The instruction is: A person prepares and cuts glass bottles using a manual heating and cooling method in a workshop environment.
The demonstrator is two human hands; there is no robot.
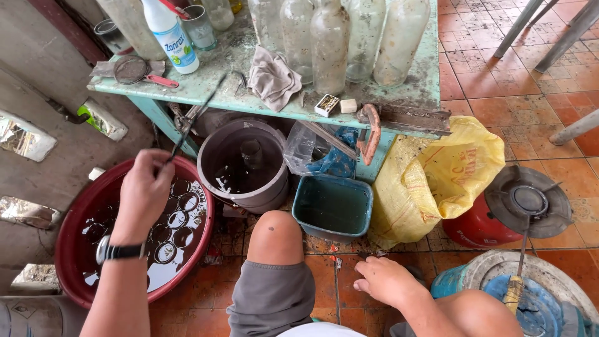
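Currently, the red basin (75,246) sits at lower left of the frame, holding dark liquid and glass jars (178,219). Above it, the left hand (145,190) is closed around a thin rod (194,117). At lower centre, the right hand (388,281) rests loosely curled on the tiled floor (530,118), holding nothing.

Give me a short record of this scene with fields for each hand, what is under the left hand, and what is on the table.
left hand: closed on a thin dark stick, held above the red basin
right hand: on the tiled floor, holding nothing
red basin: dark liquid with round jars sitting in it
table: glass bottles, grey rag, small strainer
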